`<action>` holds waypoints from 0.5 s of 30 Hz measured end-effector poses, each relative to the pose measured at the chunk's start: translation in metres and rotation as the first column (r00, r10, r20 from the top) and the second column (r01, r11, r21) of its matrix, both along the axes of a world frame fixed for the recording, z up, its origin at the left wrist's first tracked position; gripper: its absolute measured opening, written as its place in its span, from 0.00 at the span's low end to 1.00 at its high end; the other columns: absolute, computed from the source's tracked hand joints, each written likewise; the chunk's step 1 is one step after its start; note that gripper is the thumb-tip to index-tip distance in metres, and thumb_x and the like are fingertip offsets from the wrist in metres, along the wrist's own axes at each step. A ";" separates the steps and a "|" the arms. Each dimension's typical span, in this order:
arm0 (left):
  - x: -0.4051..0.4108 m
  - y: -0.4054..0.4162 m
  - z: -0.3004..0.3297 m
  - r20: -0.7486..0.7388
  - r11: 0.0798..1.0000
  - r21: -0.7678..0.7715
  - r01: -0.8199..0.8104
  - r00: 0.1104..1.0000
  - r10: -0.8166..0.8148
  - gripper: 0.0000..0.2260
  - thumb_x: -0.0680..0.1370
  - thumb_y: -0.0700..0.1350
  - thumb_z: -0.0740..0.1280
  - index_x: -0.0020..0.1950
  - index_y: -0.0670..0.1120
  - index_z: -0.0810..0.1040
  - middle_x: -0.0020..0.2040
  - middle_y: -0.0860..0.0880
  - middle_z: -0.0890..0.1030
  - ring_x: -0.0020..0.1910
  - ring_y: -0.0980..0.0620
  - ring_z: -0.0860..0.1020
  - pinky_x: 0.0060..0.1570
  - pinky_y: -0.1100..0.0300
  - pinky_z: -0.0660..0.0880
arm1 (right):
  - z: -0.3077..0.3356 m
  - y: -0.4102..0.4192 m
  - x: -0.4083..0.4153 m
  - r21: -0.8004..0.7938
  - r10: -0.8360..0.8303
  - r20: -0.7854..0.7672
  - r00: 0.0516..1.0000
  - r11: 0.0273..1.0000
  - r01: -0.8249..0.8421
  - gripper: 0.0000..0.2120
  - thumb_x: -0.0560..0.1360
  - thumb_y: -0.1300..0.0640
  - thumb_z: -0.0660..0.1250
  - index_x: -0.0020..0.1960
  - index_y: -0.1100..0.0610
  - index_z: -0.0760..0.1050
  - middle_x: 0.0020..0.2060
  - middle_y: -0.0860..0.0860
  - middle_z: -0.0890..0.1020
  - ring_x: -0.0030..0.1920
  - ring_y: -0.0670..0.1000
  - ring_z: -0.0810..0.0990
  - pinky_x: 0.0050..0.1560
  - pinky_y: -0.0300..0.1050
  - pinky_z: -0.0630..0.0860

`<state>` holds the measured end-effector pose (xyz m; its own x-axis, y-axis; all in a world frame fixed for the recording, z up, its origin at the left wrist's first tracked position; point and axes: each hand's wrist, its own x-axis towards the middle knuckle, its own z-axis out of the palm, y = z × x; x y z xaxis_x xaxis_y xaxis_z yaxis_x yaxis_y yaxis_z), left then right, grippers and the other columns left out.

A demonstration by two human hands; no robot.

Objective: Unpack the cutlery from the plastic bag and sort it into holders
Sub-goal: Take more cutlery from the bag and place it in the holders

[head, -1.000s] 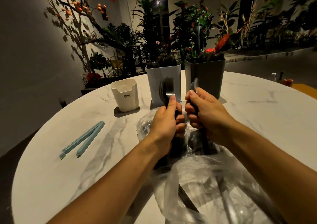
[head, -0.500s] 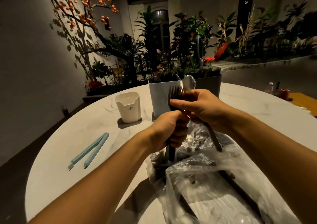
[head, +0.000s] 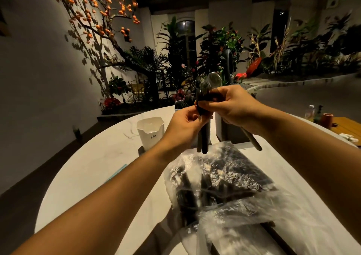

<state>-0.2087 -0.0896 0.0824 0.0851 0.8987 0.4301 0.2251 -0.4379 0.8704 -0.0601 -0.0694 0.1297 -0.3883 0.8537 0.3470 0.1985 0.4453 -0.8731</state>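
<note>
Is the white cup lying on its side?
No, the white cup stands upright on the table, its open top facing up, to the left of the left hand.

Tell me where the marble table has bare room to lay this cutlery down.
Bare marble table lies left of the plastic bag, in front of the white holder, bordered by the blue sticks. Another bare strip lies right of the bag, near the right forearm. The middle is crowded by bag and holders.
</note>
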 end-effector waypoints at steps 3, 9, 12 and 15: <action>-0.005 0.009 0.014 -0.001 1.000 -0.003 -0.007 1.000 0.007 0.12 0.82 0.39 0.65 0.62 0.34 0.79 0.34 0.49 0.81 0.29 0.68 0.76 0.34 0.77 0.71 | 0.009 0.010 -0.005 0.066 -0.033 0.021 0.999 0.997 0.031 0.04 0.77 0.60 0.69 0.50 0.54 0.81 0.36 0.46 0.82 0.29 0.33 0.78 0.28 0.26 0.70; -0.009 0.035 0.046 -0.094 0.999 0.035 -0.013 0.995 0.016 0.12 0.82 0.39 0.65 0.64 0.36 0.79 0.39 0.57 0.80 0.31 0.70 0.77 0.34 0.76 0.72 | 0.029 0.038 -0.012 0.181 -0.111 0.068 0.992 0.979 0.097 0.04 0.78 0.56 0.68 0.49 0.48 0.79 0.44 0.46 0.84 0.43 0.41 0.81 0.39 0.31 0.76; -0.011 0.052 0.064 -0.121 0.996 0.084 -0.039 0.991 0.049 0.12 0.82 0.39 0.65 0.63 0.37 0.79 0.38 0.57 0.80 0.32 0.70 0.77 0.36 0.75 0.74 | 0.042 0.050 -0.015 0.225 -0.137 0.047 0.989 0.966 0.123 0.04 0.78 0.56 0.68 0.52 0.49 0.79 0.45 0.45 0.83 0.44 0.40 0.81 0.38 0.29 0.74; -0.013 0.069 0.078 -0.122 0.990 0.112 -0.083 0.988 0.096 0.10 0.82 0.41 0.65 0.62 0.40 0.80 0.40 0.54 0.80 0.33 0.66 0.77 0.38 0.71 0.76 | 0.050 0.063 -0.018 0.281 -0.173 0.041 0.984 0.947 0.155 0.06 0.78 0.56 0.69 0.55 0.51 0.79 0.46 0.45 0.83 0.46 0.40 0.80 0.39 0.29 0.73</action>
<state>-0.2220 -0.0203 0.1602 0.0663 0.8548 0.5148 0.3729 -0.4997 0.7818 -0.0781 -0.0060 0.1800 -0.2806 0.7823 0.5562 0.3409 0.6229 -0.7041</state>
